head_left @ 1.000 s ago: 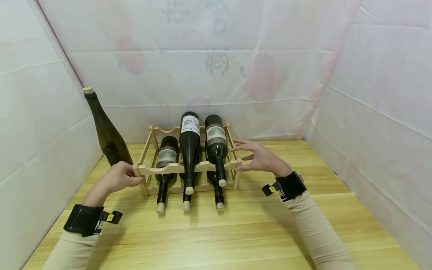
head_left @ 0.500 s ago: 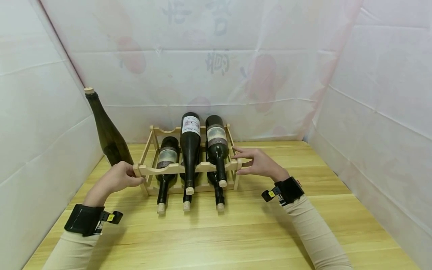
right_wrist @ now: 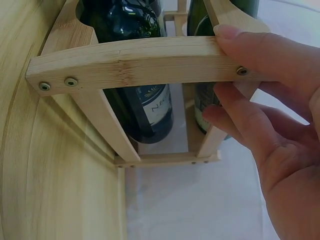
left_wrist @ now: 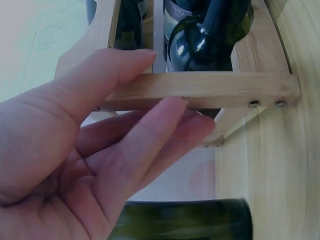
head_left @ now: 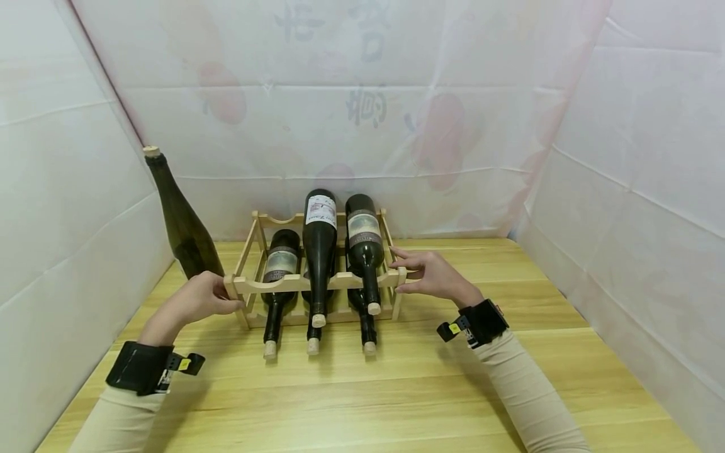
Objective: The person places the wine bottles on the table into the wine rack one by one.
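Observation:
A two-tier wooden wine rack (head_left: 286, 285) stands on the table, holding several dark wine bottles with corked necks toward me. On the upper tier lie a bottle with a white label (head_left: 320, 236) in the middle and a bottle with a landscape label (head_left: 364, 234) at the right. Below, a bottle (head_left: 281, 264) fills the left slot; others are partly hidden. My left hand (head_left: 198, 300) pinches the rack's left front post (left_wrist: 210, 89), thumb on one side, fingers on the other. At the opposite end, my right hand (head_left: 433, 274) grips the right front post (right_wrist: 145, 62) between thumb and fingers.
An upright green bottle (head_left: 189, 233) with a cork stands on the table just left of the rack, behind my left hand. White printed cloth (head_left: 481, 126) walls the wooden table (head_left: 340, 402) at the back and both sides.
My right hand has shifted slightly down and inward, its fingers drawing together on the rack's right post. The left hand, the rack and the bottles stay in place.

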{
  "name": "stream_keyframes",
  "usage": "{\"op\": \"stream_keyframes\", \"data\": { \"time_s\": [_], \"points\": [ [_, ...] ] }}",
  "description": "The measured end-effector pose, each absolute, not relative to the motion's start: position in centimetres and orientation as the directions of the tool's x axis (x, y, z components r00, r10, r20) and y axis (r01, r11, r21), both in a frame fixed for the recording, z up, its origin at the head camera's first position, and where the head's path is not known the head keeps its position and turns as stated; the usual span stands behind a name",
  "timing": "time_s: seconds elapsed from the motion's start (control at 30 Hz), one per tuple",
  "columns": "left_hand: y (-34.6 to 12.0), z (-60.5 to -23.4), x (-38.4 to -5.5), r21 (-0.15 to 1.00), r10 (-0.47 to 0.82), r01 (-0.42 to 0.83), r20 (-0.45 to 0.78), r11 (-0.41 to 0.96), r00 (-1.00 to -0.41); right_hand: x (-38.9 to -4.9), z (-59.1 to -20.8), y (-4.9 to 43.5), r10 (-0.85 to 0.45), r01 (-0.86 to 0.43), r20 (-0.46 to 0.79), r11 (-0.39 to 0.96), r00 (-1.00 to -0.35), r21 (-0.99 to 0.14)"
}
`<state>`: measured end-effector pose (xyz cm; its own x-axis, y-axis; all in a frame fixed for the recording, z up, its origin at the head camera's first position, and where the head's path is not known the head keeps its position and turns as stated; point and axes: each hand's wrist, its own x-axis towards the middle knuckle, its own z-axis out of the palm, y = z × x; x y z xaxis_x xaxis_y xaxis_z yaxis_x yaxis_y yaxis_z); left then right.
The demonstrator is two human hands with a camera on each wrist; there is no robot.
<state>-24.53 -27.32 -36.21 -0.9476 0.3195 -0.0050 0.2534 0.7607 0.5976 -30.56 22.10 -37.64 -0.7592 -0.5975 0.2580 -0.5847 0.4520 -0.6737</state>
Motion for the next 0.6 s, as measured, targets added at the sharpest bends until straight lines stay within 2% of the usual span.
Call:
{"op": "stream_keyframes", "data": {
  "time_s": [0.13, 0.23, 0.6],
  "points": [
    [-27.8, -35.6, -24.2, 0.593, 0.363, 0.307, 0.027, 0.745, -0.931, -30.6, -37.5, 22.0, -0.598, -0.584, 0.256, 0.454, -0.760, -0.673],
    [-28.4, -34.4, -23.7, 0.605, 0.356, 0.299, 0.027, 0.738, -0.934, -30.6, -37.3, 21.9, -0.597, -0.582, 0.256, 0.450, -0.760, -0.677],
    [-31.5, -30.6, -22.4, 0.583, 0.069, 0.080, 0.041, 0.808, -0.997, -30.6, -37.1, 21.8, -0.594, -0.564, 0.247, 0.433, -0.765, -0.703]
  ]
}}
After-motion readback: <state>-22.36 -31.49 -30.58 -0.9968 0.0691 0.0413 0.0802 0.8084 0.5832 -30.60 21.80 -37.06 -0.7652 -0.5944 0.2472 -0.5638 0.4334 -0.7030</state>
